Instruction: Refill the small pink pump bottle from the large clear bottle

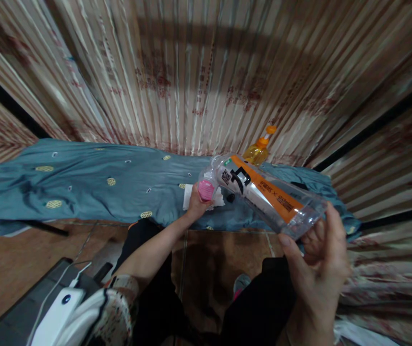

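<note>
Two hands hold a clear bottle. The right hand grasps its base. The left hand grips the pink cap, near white tissue.

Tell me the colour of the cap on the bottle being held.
Pink. The cap, gripped by the left hand, shows best in the head view.

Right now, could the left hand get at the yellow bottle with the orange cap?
Probably not: the left hand grips the pink cap, and the clear bottle lies across the way to the yellow bottle.

Home, prob. bedroom: striped curtains, blue patterned bedsheet, tiled floor.
</note>
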A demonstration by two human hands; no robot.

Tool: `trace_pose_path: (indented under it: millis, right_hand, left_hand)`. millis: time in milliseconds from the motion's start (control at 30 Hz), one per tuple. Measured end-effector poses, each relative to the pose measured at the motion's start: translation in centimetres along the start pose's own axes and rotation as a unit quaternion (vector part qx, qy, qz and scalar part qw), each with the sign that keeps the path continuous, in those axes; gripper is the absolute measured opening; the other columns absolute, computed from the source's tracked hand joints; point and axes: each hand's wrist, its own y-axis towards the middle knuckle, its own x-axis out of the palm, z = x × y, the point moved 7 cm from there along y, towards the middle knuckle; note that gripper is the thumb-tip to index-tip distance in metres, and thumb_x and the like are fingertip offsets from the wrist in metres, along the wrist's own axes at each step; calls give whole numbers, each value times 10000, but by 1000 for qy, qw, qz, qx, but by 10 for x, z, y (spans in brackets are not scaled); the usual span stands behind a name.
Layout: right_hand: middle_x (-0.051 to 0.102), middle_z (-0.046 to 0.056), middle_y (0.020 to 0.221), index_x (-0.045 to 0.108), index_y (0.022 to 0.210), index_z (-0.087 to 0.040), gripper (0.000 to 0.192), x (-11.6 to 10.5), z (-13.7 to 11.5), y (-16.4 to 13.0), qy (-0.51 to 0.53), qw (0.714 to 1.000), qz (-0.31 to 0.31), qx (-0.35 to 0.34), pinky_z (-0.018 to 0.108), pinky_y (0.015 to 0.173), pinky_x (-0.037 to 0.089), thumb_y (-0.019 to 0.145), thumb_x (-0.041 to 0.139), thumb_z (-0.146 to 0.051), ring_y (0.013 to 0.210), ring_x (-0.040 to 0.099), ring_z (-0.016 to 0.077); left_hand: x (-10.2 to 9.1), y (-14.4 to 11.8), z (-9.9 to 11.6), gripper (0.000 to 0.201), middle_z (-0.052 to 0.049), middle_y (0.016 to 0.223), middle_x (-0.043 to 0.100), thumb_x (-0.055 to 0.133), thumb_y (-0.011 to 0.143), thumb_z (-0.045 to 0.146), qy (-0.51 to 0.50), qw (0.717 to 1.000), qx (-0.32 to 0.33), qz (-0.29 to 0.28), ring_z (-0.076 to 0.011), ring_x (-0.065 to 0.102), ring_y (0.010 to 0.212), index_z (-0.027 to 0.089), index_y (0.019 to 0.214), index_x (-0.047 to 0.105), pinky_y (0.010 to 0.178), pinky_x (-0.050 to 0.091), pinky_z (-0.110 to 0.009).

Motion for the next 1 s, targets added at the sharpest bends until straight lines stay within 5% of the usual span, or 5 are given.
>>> trace_pose_path:
  millis: [767,1000]
  right_hand:
    - [545,210,1636,400,1683,-234,1024,3,-3,1,19,1000,5,3,645,1276,403,822,931,-396,1512,566,379]
    - [595,225,1579,323,1704,-238,1151,1,-1,0,36,998,40,29,683,1242,424,769,967,-430,1433,633,387]
  left_hand:
    - [0,0,0,834,-52,1189,664,923,513,155,-7,1000,8,8,-292,657,1120,245,1245,533,1061,541,-482]
    - [0,-1,0,834,-40,1177,669,934,515,166,-8,1000,12,8,-273,656,1097,253,1241,532,1038,549,-456]
